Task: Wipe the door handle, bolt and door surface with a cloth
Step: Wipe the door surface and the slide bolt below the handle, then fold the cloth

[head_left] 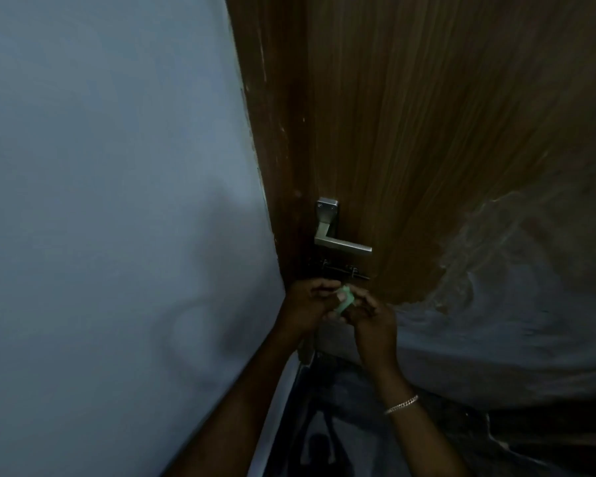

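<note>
A brown wooden door (410, 115) fills the upper right. Its silver lever handle (338, 237) sits near the left edge, with a dark metal bolt (338, 270) just under it. Below the bolt, my left hand (307, 308) and my right hand (372, 318) meet and both pinch a small folded light-green cloth (104, 297) held between them. The cloth is a little below the bolt and apart from the door hardware. Most of the cloth is hidden by my fingers.
A pale blue-grey wall (117, 201) takes up the whole left side, next to the door frame. The lower part of the door (513, 321) looks whitish and worn. A dark floor (341, 442) lies below. The scene is dim.
</note>
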`<act>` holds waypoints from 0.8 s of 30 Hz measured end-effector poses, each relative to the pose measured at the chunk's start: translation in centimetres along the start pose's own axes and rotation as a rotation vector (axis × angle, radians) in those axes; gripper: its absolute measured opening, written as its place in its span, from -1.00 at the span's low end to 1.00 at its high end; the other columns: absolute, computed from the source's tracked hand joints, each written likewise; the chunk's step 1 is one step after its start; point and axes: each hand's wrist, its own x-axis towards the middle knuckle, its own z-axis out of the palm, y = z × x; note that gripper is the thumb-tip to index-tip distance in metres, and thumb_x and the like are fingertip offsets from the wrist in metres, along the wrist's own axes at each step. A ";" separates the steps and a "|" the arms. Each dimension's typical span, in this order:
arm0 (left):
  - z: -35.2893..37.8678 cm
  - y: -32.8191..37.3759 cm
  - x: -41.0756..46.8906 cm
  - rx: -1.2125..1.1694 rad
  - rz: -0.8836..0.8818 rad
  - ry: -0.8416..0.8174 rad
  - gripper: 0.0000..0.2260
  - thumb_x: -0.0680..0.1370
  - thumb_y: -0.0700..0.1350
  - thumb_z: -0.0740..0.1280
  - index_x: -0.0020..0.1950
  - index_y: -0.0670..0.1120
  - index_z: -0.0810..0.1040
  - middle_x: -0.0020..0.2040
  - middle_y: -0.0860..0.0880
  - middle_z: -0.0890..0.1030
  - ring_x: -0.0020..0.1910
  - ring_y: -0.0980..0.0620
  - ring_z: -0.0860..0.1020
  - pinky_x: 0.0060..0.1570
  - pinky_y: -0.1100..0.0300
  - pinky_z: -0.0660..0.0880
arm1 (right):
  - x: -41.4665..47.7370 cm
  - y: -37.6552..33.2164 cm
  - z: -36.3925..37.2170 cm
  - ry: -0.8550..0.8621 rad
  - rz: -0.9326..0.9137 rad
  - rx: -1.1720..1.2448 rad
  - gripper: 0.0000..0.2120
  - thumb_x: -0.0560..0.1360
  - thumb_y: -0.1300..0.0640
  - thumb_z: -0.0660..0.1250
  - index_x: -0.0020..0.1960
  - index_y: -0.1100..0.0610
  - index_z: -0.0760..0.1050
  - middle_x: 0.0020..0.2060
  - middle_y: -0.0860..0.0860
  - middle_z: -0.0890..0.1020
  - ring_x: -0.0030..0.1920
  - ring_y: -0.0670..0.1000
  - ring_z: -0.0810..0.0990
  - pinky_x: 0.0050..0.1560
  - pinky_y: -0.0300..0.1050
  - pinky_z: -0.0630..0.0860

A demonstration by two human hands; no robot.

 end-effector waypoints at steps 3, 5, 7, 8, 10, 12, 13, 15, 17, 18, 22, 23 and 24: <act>-0.9 0.9 -3.9 -0.064 0.021 0.063 -0.83 0.52 -0.27 0.44 0.09 -0.12 0.68 0.02 -0.10 0.72 -0.01 -0.02 0.70 0.00 0.11 0.64 | -2.4 -3.3 0.1 -0.100 0.006 -0.064 -0.60 0.58 0.35 0.28 0.10 -0.13 0.66 0.04 0.00 0.72 0.02 0.02 0.70 -0.01 -0.12 0.63; -1.3 1.4 -6.6 -0.101 0.019 0.141 -0.84 0.52 -0.30 0.43 0.09 -0.21 0.68 -0.03 -0.14 0.72 -0.06 -0.02 0.70 -0.05 0.15 0.64 | -4.1 -5.4 0.1 -0.189 -0.023 -0.113 -0.57 0.60 0.35 0.25 0.09 -0.16 0.66 0.01 -0.03 0.72 -0.03 -0.02 0.71 -0.08 -0.23 0.62; -1.8 1.7 -9.6 -0.158 0.015 0.204 -0.89 0.52 -0.33 0.42 0.02 -0.23 0.69 -0.10 -0.14 0.72 -0.12 0.00 0.69 -0.09 0.19 0.64 | -5.7 -7.3 0.1 -0.256 -0.044 -0.130 -0.61 0.60 0.36 0.25 0.12 -0.10 0.65 0.01 -0.06 0.72 -0.04 -0.04 0.71 -0.10 -0.25 0.61; -2.0 1.9 -11.2 -0.192 0.017 0.234 -0.90 0.52 -0.35 0.41 -0.03 -0.22 0.69 -0.12 -0.14 0.72 -0.13 0.00 0.69 -0.09 0.19 0.64 | -6.4 -8.0 0.1 -0.267 -0.045 -0.131 -0.62 0.61 0.36 0.24 0.12 -0.07 0.65 0.00 -0.07 0.72 -0.05 -0.05 0.71 -0.12 -0.25 0.61; -2.5 2.0 -14.4 -0.256 0.026 0.308 -0.88 0.52 -0.38 0.39 -0.08 -0.22 0.69 -0.15 -0.17 0.72 -0.15 -0.02 0.69 -0.06 0.15 0.66 | -7.7 -9.1 0.1 -0.291 -0.041 -0.142 -0.64 0.61 0.36 0.23 0.08 -0.04 0.65 -0.06 -0.08 0.73 -0.12 -0.05 0.71 -0.17 -0.25 0.61; -2.7 1.8 -17.8 -0.308 0.045 0.381 -0.91 0.53 -0.37 0.38 -0.04 -0.30 0.68 -0.15 -0.21 0.71 -0.16 -0.05 0.68 -0.05 0.11 0.66 | -9.3 -9.9 0.6 -0.360 -0.025 -0.142 -0.66 0.60 0.37 0.25 0.02 -0.02 0.66 -0.15 -0.04 0.74 -0.23 -0.05 0.70 -0.26 -0.25 0.60; -2.6 1.7 -19.6 -0.321 0.058 0.410 -0.91 0.54 -0.34 0.39 -0.01 -0.32 0.67 -0.14 -0.23 0.70 -0.16 -0.05 0.68 -0.07 0.12 0.66 | -10.3 -10.2 1.0 -0.412 -0.021 -0.141 -0.67 0.59 0.37 0.26 -0.01 -0.02 0.65 -0.18 -0.04 0.74 -0.27 -0.05 0.69 -0.29 -0.26 0.60; -2.2 1.4 -23.2 -0.317 0.069 0.459 -0.86 0.52 -0.27 0.44 0.03 -0.31 0.67 -0.09 -0.25 0.70 -0.12 -0.05 0.69 -0.08 0.14 0.64 | -12.8 -10.6 2.0 -0.528 -0.040 -0.150 -0.67 0.58 0.38 0.28 -0.03 -0.02 0.65 -0.21 -0.03 0.73 -0.30 -0.06 0.69 -0.30 -0.26 0.59; -1.9 0.6 -26.6 -0.327 0.074 0.529 -0.82 0.49 -0.25 0.48 0.07 -0.29 0.66 -0.04 -0.33 0.67 -0.09 -0.09 0.68 -0.04 0.09 0.65 | -15.3 -10.7 2.8 -0.625 -0.059 -0.151 -0.70 0.57 0.36 0.30 -0.04 -0.01 0.66 -0.22 0.01 0.73 -0.32 -0.02 0.68 -0.33 -0.23 0.59; -1.8 0.1 -28.4 -0.348 0.081 0.571 -0.79 0.48 -0.26 0.49 0.08 -0.30 0.65 -0.02 -0.37 0.65 -0.08 -0.12 0.67 -0.02 0.06 0.65 | -16.6 -10.8 3.3 -0.666 -0.070 -0.151 -0.72 0.56 0.34 0.32 -0.03 -0.02 0.66 -0.22 0.01 0.73 -0.31 0.00 0.69 -0.34 -0.20 0.59; -1.9 -2.7 -35.5 -0.400 0.097 0.746 -0.79 0.46 -0.33 0.47 0.08 -0.31 0.65 -0.03 -0.36 0.66 -0.10 -0.14 0.66 0.03 -0.01 0.65 | -22.0 -10.4 5.3 -0.850 -0.069 -0.185 -0.75 0.53 0.33 0.38 -0.01 0.00 0.67 -0.16 -0.03 0.73 -0.25 0.03 0.71 -0.25 -0.08 0.64; -2.0 -3.6 -37.4 -0.411 0.097 0.801 -0.81 0.47 -0.34 0.46 0.07 -0.31 0.66 -0.05 -0.34 0.67 -0.12 -0.13 0.66 0.03 -0.03 0.64 | -23.6 -10.2 5.8 -0.905 -0.062 -0.193 -0.75 0.52 0.34 0.38 0.00 0.01 0.67 -0.15 -0.04 0.73 -0.25 0.02 0.71 -0.26 -0.10 0.64; -2.1 -4.6 -39.3 -0.425 0.097 0.859 -0.84 0.48 -0.34 0.45 0.05 -0.30 0.67 -0.09 -0.32 0.68 -0.14 -0.12 0.67 0.03 -0.04 0.63 | -25.2 -10.1 6.4 -0.960 -0.052 -0.194 -0.73 0.52 0.35 0.36 0.01 0.01 0.67 -0.14 -0.04 0.73 -0.23 0.01 0.71 -0.27 -0.14 0.63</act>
